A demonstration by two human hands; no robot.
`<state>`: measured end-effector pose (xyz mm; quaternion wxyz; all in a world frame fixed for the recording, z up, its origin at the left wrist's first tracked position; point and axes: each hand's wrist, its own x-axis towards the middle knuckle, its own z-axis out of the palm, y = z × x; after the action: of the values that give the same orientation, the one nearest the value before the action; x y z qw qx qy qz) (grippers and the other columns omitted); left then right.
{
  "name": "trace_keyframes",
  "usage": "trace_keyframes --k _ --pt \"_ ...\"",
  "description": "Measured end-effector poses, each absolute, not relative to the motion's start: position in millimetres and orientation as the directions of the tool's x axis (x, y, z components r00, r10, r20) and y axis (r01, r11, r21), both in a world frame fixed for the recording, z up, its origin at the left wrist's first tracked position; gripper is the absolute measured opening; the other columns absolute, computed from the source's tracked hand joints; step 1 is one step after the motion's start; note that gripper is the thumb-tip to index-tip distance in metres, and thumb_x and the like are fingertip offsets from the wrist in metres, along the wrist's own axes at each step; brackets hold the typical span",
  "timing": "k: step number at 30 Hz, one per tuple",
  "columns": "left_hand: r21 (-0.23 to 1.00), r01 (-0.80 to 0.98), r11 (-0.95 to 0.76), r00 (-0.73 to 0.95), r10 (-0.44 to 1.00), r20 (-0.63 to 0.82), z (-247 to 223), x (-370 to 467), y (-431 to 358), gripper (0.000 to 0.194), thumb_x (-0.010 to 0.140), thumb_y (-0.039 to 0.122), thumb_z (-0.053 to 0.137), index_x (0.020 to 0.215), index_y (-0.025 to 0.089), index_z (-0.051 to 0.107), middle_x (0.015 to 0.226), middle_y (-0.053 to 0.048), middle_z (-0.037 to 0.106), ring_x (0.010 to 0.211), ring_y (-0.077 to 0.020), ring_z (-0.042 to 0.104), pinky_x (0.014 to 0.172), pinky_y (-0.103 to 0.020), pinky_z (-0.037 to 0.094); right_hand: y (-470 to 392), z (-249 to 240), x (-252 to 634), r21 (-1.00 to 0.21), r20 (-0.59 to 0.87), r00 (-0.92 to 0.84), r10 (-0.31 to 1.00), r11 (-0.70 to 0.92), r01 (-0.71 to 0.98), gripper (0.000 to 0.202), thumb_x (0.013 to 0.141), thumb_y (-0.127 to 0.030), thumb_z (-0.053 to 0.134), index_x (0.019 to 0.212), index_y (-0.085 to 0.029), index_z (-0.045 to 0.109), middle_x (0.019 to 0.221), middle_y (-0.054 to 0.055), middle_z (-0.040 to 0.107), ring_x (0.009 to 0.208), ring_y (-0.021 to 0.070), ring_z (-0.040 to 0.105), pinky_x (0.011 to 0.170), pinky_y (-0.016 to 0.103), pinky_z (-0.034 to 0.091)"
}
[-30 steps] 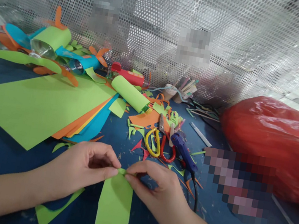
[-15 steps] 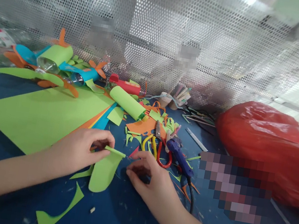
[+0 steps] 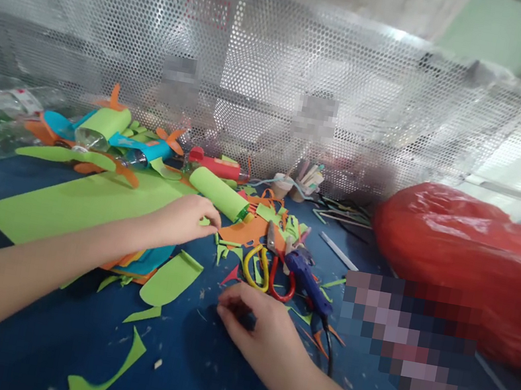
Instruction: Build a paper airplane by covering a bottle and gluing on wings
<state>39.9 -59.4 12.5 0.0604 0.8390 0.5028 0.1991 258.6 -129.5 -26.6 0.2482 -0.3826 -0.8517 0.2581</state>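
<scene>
My left hand (image 3: 188, 221) reaches over the paper, thumb and forefinger pinched beside the green-wrapped bottle (image 3: 218, 192). Light green shows in the gap between these fingers, but what they grip is hidden. A round-ended green paper piece (image 3: 172, 280) with a folded top edge lies on the table below that hand, touched by neither hand. My right hand (image 3: 262, 326) rests low over the table, fingers curled and thumb close to forefinger, with nothing visible in them. Just beyond it are yellow-and-red-handled scissors (image 3: 256, 275) and a blue glue gun (image 3: 308, 281).
Green paper sheets (image 3: 72, 205) and bottle planes with paper propellers (image 3: 101, 126) fill the left. Orange and green scraps (image 3: 254, 231) lie mid-table. Cups of sticks (image 3: 299, 188) stand at the back before a perforated metal screen (image 3: 275, 56). A red plastic bag (image 3: 460, 264) sits right.
My left hand has let go of the round-ended green paper piece and moved up and away toward the wrapped bottle. My right hand's thumb and forefinger have drawn closer. The view has tilted up slightly.
</scene>
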Motion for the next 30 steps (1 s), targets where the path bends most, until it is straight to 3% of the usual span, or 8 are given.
trace_keyframes --k 2,7,12,15,18,24,27,30 --pt "0.291 0.813 -0.504 0.447 0.861 0.243 10.3 48.6 -50.7 0.014 0.084 0.020 0.059 0.087 0.015 0.072 0.090 -0.007 0.072 0.087 -0.0244 0.066 0.081 -0.036 0.051 -129.5 -26.5 259.6 -0.610 0.236 -0.594 0.769 0.593 0.525 0.013 0.080 -0.009 0.056 0.082 -0.020 0.062 0.075 -0.001 0.068 0.066 0.0126 0.065 0.061 0.020 0.050" --pt "0.264 0.799 -0.539 0.507 0.842 0.183 -10.7 62.6 -33.3 0.030 0.091 0.030 0.057 0.119 0.018 0.055 0.120 -0.009 0.058 0.099 -0.0229 0.061 0.082 -0.043 0.053 -129.1 -26.2 262.9 -0.577 0.237 -0.608 0.758 0.613 0.540 0.013 0.081 -0.009 0.056 0.083 -0.020 0.063 0.073 -0.002 0.067 0.065 0.0124 0.064 0.060 0.020 0.049" --pt "0.262 0.777 -0.572 0.518 0.818 0.250 -26.3 65.9 -40.1 0.026 0.092 0.028 0.055 0.115 0.017 0.057 0.117 -0.009 0.060 0.098 -0.0226 0.061 0.082 -0.043 0.052 -128.5 -25.0 264.0 -0.585 0.271 -0.577 0.771 0.607 0.537 0.015 0.081 -0.008 0.055 0.086 -0.021 0.062 0.080 0.000 0.067 0.070 0.0138 0.064 0.065 0.023 0.052" --pt "0.252 0.750 -0.611 0.531 0.784 0.320 -25.0 66.3 -65.1 0.021 0.096 0.019 0.042 0.100 0.012 0.061 0.097 -0.011 0.065 0.095 -0.0251 0.058 0.084 -0.044 0.049 -126.3 -24.1 265.3 -0.535 0.410 -0.504 0.760 0.649 0.541 0.023 0.081 -0.007 0.057 0.098 -0.021 0.062 0.101 0.006 0.063 0.091 0.0183 0.063 0.083 0.031 0.052" --pt "0.244 0.686 -0.686 0.604 0.723 0.334 -21.0 67.7 -98.2 0.021 0.097 0.020 0.041 0.102 0.016 0.060 0.097 -0.008 0.065 0.093 -0.0217 0.057 0.083 -0.037 0.049 -122.4 -24.2 267.4 -0.469 0.503 -0.455 0.735 0.674 0.570 0.032 0.082 -0.008 0.058 0.111 -0.022 0.060 0.116 0.010 0.056 0.111 0.0233 0.055 0.096 0.039 0.045" --pt "0.288 0.595 -0.750 0.652 0.660 0.373 -16.9 65.1 -125.0 0.016 0.094 0.024 0.049 0.096 0.016 0.062 0.089 -0.005 0.066 0.089 -0.0197 0.059 0.081 -0.031 0.049 -120.1 -27.5 268.0 -0.534 0.343 -0.535 0.772 0.629 0.565 0.012 0.084 -0.010 0.059 0.088 -0.021 0.063 0.082 0.001 0.068 0.075 0.0167 0.065 0.068 0.026 0.051" --pt "0.263 0.711 -0.652 0.567 0.753 0.335 -9.2 50.7 -106.6 0.024 0.088 0.039 0.058 0.102 0.020 0.064 0.098 -0.004 0.068 0.093 -0.0206 0.061 0.083 -0.033 0.049 -121.5 -27.7 267.6 -0.538 0.330 -0.532 0.780 0.619 0.573 0.011 0.083 -0.010 0.060 0.084 -0.021 0.064 0.079 0.000 0.069 0.072 0.0160 0.065 0.065 0.024 0.050" --pt "0.159 0.819 -0.551 0.475 0.807 0.350 -4.4 27.4 -76.9 0.018 0.088 0.026 0.057 0.102 0.017 0.065 0.102 -0.008 0.068 0.101 -0.0254 0.058 0.090 -0.040 0.046 -120.8 -26.4 267.9 -0.556 0.341 -0.529 0.777 0.620 0.553 0.011 0.083 -0.011 0.061 0.084 -0.021 0.067 0.082 0.001 0.070 0.076 0.0161 0.066 0.069 0.025 0.051"
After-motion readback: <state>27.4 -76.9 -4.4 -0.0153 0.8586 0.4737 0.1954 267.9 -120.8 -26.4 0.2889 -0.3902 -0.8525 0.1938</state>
